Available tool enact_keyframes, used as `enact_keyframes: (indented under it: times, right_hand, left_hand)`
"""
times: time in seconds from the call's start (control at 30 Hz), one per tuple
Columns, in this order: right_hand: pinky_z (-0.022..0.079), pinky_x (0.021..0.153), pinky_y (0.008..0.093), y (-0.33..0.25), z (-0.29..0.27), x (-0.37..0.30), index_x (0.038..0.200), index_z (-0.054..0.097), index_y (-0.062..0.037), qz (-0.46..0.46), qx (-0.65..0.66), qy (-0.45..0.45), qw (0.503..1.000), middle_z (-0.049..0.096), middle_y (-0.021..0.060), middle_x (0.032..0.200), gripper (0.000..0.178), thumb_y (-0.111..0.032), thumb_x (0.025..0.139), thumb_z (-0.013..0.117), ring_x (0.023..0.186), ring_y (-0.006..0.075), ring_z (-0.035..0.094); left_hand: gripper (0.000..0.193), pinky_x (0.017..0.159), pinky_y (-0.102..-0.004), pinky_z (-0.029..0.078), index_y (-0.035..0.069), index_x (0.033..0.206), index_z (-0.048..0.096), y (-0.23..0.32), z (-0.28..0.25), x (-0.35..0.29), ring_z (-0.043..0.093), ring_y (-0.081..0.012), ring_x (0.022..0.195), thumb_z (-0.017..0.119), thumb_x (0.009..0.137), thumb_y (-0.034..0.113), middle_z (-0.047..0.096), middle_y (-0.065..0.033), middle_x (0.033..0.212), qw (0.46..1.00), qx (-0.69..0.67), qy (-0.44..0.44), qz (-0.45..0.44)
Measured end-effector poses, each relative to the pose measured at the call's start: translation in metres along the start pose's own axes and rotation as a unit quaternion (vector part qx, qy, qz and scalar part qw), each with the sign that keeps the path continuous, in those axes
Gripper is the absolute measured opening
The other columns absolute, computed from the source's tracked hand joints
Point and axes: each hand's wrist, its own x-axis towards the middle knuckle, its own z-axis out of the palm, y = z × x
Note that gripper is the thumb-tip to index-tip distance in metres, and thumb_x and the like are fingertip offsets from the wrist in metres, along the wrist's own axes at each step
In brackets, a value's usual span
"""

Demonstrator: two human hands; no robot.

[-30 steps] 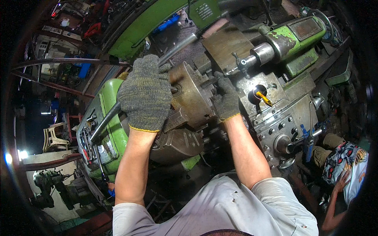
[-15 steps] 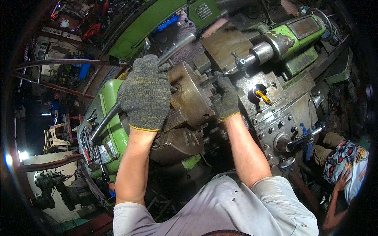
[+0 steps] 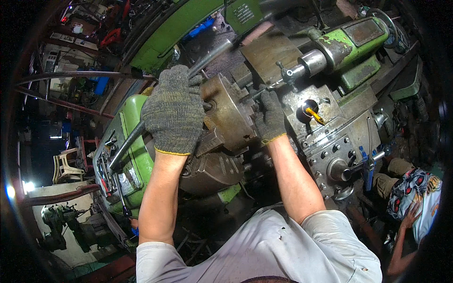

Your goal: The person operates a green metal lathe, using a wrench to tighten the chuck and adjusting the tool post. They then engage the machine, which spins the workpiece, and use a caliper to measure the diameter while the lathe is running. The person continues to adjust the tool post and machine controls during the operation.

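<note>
My left hand (image 3: 175,111), in a dark grey knit glove, is closed around the long steel bar (image 3: 130,145) of a chuck key. The bar slants across the side of the lathe chuck (image 3: 229,115), and its far end shows beyond my fingers. The key's tip is at a socket in the chuck, partly covered by my glove. On the right of the chuck, my gloved right hand (image 3: 272,117) has its fingers curled at a slim metal rod (image 3: 258,94). This rod runs from the chuck jaws toward the tailstock (image 3: 351,45); my fingertips are partly hidden.
The carriage (image 3: 337,153) with its levers lies right of my right arm; a yellow-tipped tool (image 3: 315,115) sits in a round opening there. Several tools lie on the green headstock (image 3: 132,122). Another person (image 3: 410,203) is at the lower right.
My right hand has shifted slightly toward me, and more of the slim rod shows above its fingers. My left hand and the bar have barely moved.
</note>
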Motion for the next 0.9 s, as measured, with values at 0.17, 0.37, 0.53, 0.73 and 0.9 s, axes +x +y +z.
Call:
enact_keyframes:
  times: [0.17,0.37,0.53,0.73,0.9]
  right_hand:
    - [0.048,0.063,0.0219,-0.029,0.016,-0.005,0.122,0.065,-0.0157,0.134,0.128,0.037,0.982,0.062,-0.0052,0.099,0.019,-0.025,0.107,0.06,0.08,0.0051,0.056]
    - [0.049,0.06,0.0227,-0.024,0.01,-0.006,0.121,0.066,-0.0167,0.076,0.1,0.007,0.992,0.063,-0.0047,0.096,0.02,-0.026,0.103,0.066,0.076,0.0061,0.057]
    - [0.052,0.077,0.0238,-0.019,0.016,-0.005,0.126,0.067,-0.0128,-0.014,0.034,0.022,0.999,0.067,-0.0007,0.105,0.027,-0.023,0.101,0.068,0.09,0.0097,0.062]
    - [0.055,0.093,0.0301,-0.015,0.004,0.0,0.131,0.065,-0.0078,0.146,0.252,0.001,0.957,0.069,0.0052,0.12,0.03,-0.014,0.101,0.065,0.108,0.0162,0.066]
    - [0.056,0.088,0.0289,-0.009,0.003,0.001,0.13,0.065,-0.0074,0.096,0.118,0.011,0.988,0.069,0.004,0.116,0.03,-0.014,0.101,0.066,0.103,0.0148,0.066]
  left_hand:
    - [0.031,0.075,-0.0495,0.055,0.008,0.116,0.067,-0.005,0.003,-0.003,0.07,-0.0373,0.089,0.067,0.089,0.023,0.068,-0.0163,0.102,1.0,-0.006,0.009,0.006]
    - [0.027,0.076,-0.0488,0.055,0.009,0.114,0.068,0.0,0.0,0.0,0.07,-0.0377,0.089,0.064,0.089,0.018,0.068,-0.016,0.103,1.0,-0.021,-0.016,-0.01]
    - [0.03,0.075,-0.0491,0.055,0.007,0.115,0.067,0.0,0.0,-0.001,0.07,-0.037,0.088,0.066,0.088,0.02,0.067,-0.0165,0.1,1.0,-0.01,-0.001,-0.001]
    - [0.031,0.075,-0.049,0.055,0.007,0.115,0.066,0.002,-0.004,0.0,0.07,-0.0371,0.088,0.067,0.087,0.02,0.067,-0.0166,0.1,1.0,-0.015,-0.005,-0.006]
    - [0.032,0.075,-0.0489,0.056,0.006,0.116,0.066,0.002,-0.003,0.002,0.07,-0.0369,0.088,0.067,0.088,0.021,0.067,-0.0168,0.1,1.0,-0.009,-0.004,-0.004]
